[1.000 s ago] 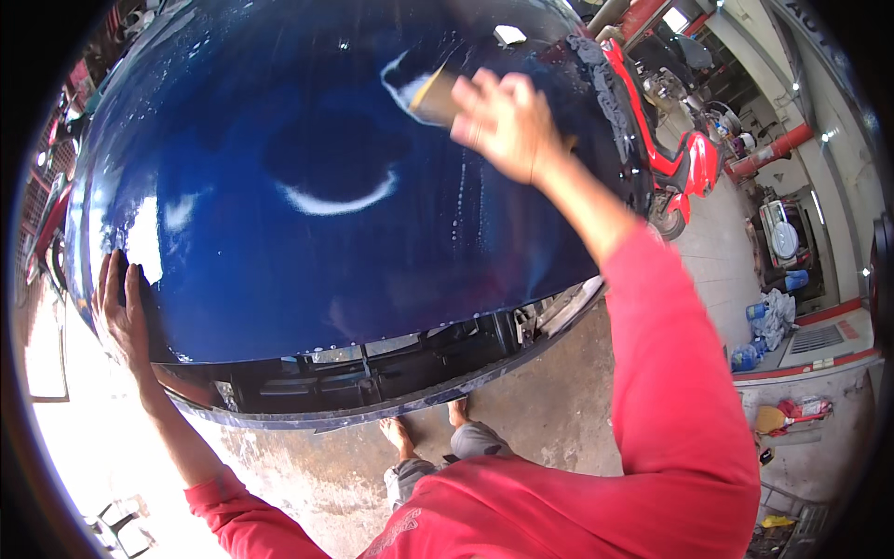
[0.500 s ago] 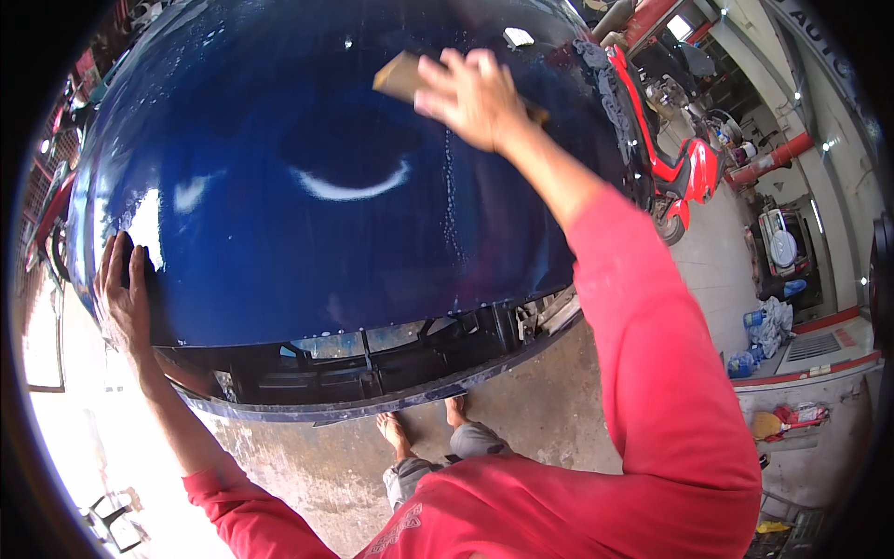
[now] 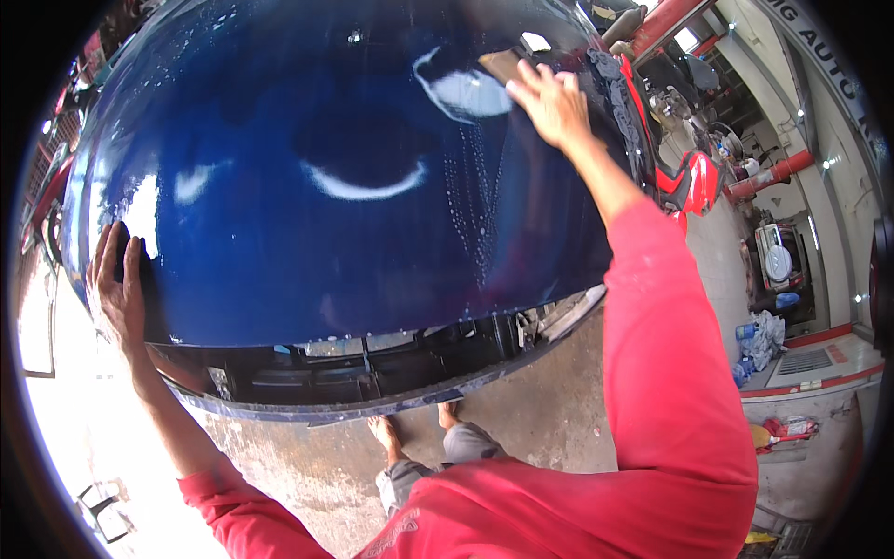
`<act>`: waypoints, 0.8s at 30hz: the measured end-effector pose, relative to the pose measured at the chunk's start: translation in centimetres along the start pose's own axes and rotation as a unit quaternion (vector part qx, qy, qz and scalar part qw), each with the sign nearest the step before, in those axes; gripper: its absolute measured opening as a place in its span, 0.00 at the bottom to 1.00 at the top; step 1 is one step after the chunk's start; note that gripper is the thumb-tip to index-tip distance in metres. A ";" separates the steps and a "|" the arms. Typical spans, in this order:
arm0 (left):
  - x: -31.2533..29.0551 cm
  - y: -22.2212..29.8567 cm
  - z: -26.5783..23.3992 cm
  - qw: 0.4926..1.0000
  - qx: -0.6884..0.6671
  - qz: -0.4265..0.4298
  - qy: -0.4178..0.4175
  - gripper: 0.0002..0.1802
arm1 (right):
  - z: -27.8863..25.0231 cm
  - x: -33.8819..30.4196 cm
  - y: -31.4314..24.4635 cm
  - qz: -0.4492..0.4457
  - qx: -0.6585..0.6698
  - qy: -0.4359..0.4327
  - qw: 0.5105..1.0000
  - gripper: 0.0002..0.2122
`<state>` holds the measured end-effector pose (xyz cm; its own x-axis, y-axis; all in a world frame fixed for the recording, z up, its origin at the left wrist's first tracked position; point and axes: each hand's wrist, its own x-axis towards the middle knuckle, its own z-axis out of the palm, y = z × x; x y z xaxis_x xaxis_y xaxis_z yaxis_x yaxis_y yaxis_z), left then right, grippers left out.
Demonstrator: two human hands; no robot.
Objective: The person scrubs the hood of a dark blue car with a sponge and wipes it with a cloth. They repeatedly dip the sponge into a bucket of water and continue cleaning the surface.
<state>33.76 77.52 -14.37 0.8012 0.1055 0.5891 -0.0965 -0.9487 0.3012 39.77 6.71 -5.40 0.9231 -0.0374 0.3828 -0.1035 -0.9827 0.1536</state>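
Observation:
A glossy dark blue car hood spreads in front of me, wet with trails of droplets on its right half. My right hand grips a tan sanding block and presses it flat on the far right part of the hood. Part of the block is hidden under my fingers. My left hand lies on the hood's left edge, fingers stretched out and holding nothing. Beyond the block sits a small white piece. A crumpled grey cloth lies along the hood's right edge.
Below the hood's front edge, the car's front end is an open dark cavity with a curved bar. A red motor scooter stands to the right. Plastic-wrapped bottles sit by a raised ledge. My bare feet are on the concrete floor.
My right hand has slid the sanding block to the right across the hood. A fresh wet streak and more droplet lines show behind it. My left hand stays on the left edge.

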 end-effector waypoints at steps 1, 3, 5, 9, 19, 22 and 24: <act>0.0 0.0 0.0 1.000 0.008 0.015 0.013 0.28 | -1.4 -4.7 -0.9 -0.085 0.020 0.029 0.996 0.33; 0.1 0.0 0.1 1.000 0.016 0.009 -0.003 0.28 | -4.1 -15.6 -2.4 -0.205 0.069 0.072 0.974 0.33; 0.2 -0.3 0.3 1.000 0.019 0.014 0.009 0.27 | -5.8 -23.6 -2.5 -0.275 0.099 0.046 0.955 0.35; 0.4 -0.9 0.6 1.000 -0.017 0.005 0.012 0.26 | -2.9 -17.1 3.0 -0.266 0.085 0.055 0.959 0.34; 0.4 -1.3 0.7 1.000 0.020 0.013 -0.002 0.29 | -5.0 -14.8 -1.4 -0.192 0.058 0.074 0.977 0.31; 0.6 -0.8 0.6 1.000 0.014 -0.005 -0.009 0.29 | -6.8 -22.0 -1.1 -0.303 0.090 0.065 0.947 0.35; 0.6 -0.6 0.6 1.000 -0.023 0.002 -0.007 0.28 | -5.6 -18.5 0.9 -0.284 0.054 0.034 0.957 0.35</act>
<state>34.66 77.95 -14.64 0.8089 0.0982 0.5797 -0.1262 -0.9340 0.3343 20.55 7.52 -7.25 0.7920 0.5167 0.3251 0.4501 -0.8540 0.2609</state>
